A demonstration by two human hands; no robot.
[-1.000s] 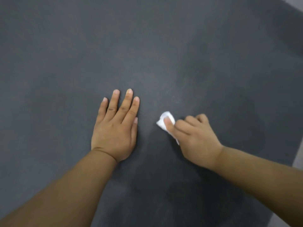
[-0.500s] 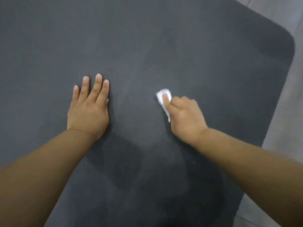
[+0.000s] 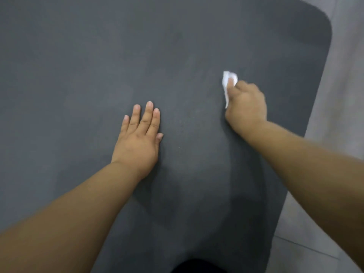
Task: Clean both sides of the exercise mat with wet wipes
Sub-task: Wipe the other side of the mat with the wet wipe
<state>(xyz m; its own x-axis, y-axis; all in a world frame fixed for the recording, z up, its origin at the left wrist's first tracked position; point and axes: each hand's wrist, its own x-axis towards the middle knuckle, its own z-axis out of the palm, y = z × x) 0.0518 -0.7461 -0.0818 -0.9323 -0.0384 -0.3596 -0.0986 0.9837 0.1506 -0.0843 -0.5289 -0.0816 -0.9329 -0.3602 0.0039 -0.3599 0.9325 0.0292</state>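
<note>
We have one head-worn view only. It looks steeply down and forward, close over the exercise mat (image 3: 98, 66), whose right edge meets the floor (image 3: 344, 95).

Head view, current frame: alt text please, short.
A right hand presses a crumpled white wet wipe onto a dark grey exercise mat near its right edge. The left hand rests flat on the mat; pale floor shows at right.

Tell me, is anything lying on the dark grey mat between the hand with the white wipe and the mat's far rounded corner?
Nothing visible does. The right hand presses the crumpled white wet wipe onto the dark grey exercise mat, and the stretch up to its rounded corner is bare. The left hand lies flat, off to the side.
</note>
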